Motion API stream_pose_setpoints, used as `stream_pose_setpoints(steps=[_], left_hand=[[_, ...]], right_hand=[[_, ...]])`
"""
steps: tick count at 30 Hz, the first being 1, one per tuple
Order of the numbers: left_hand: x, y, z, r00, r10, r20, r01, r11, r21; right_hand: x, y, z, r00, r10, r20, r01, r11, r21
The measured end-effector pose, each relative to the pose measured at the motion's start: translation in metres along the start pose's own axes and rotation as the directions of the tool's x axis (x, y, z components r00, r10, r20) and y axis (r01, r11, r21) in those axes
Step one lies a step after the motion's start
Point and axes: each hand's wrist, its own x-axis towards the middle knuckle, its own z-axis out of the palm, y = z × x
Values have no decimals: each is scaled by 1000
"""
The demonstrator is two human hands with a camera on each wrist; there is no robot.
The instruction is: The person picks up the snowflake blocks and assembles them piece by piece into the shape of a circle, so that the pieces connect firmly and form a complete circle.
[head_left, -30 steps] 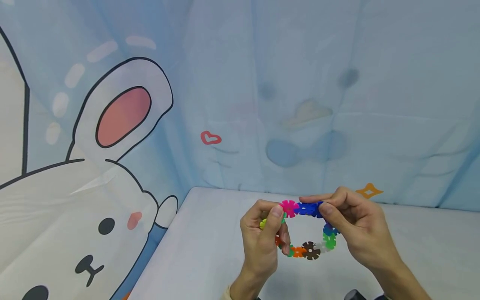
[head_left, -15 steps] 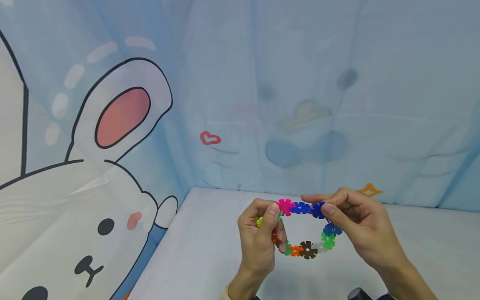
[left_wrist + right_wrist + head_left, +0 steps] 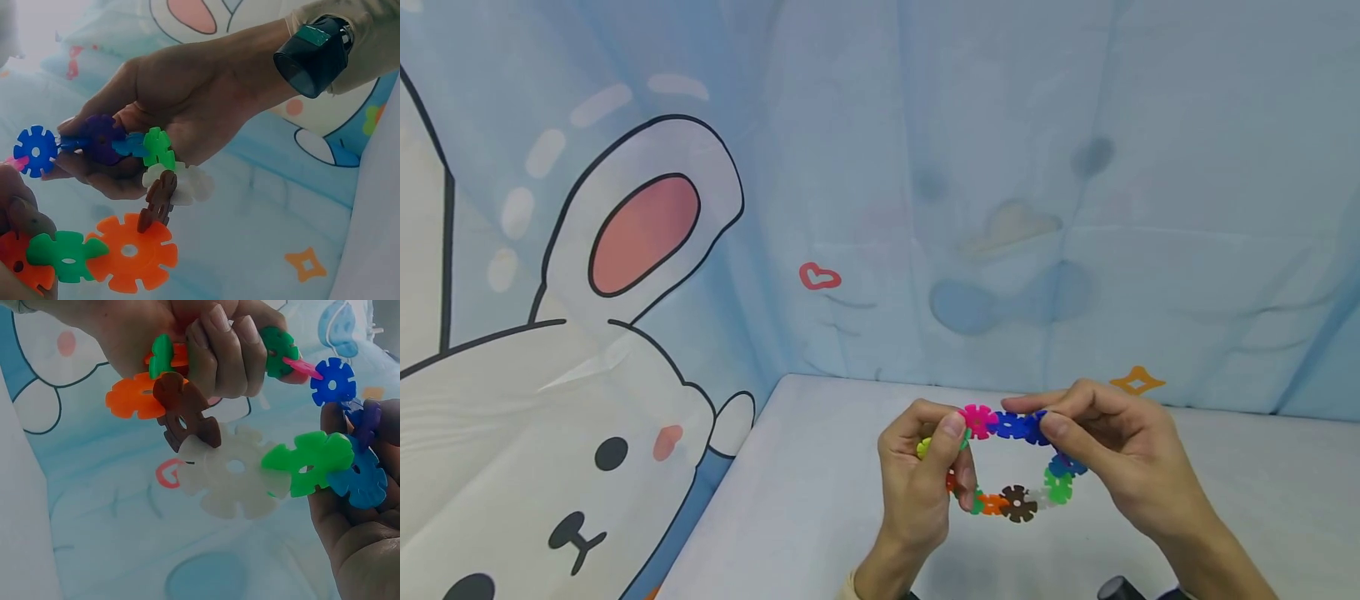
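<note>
A ring of interlocking plastic snowflake discs hangs between both hands, above the white table. My left hand (image 3: 917, 479) grips its left side by the pink disc (image 3: 978, 422), fingers curled round green, yellow and red discs partly hidden there. At the upper right, my right hand (image 3: 1123, 454) pinches a dark blue disc (image 3: 1036, 427) between thumb and fingers. Along the bottom run an orange disc (image 3: 132, 395), a brown disc (image 3: 1018, 504), a whitish translucent disc (image 3: 234, 472) and a bright green disc (image 3: 307, 464). A purple disc (image 3: 104, 139) sits at the right hand's fingers.
The white tabletop (image 3: 805, 483) lies below the hands. Behind it hangs a pale blue curtain (image 3: 850, 167), with a large printed rabbit (image 3: 647, 417) on the left. A dark wrist camera (image 3: 312, 59) is strapped to the right wrist.
The ring and left hand shifted slightly left, then partly back right. The joined blue discs spread apart and now sit closer together again. Both hands keep their hold.
</note>
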Motion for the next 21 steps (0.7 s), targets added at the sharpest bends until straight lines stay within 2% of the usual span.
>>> stream_pose_setpoints(steps=[4,8,10,16,21], left_hand=[[-1,1,1,1000,19,17,-19,1000,25],[-2,2,-1,999,30,29,-31,999,37],[-2,3,-3,999,37,28,-38,998,43],[-1,2,-6,998,46,34,-47,998,47],[0,0,-6,998,47,33,-48,999,21]], right_hand=[[0,2,1,999,-36,-19,36,999,-1],[1,8,6,991,-129,-25,131,988,87],[1,10,8,989,-147,-25,149,983,109],[-1,6,12,998,-36,-53,37,999,23],[-1,5,14,998,-11,-67,13,999,34]])
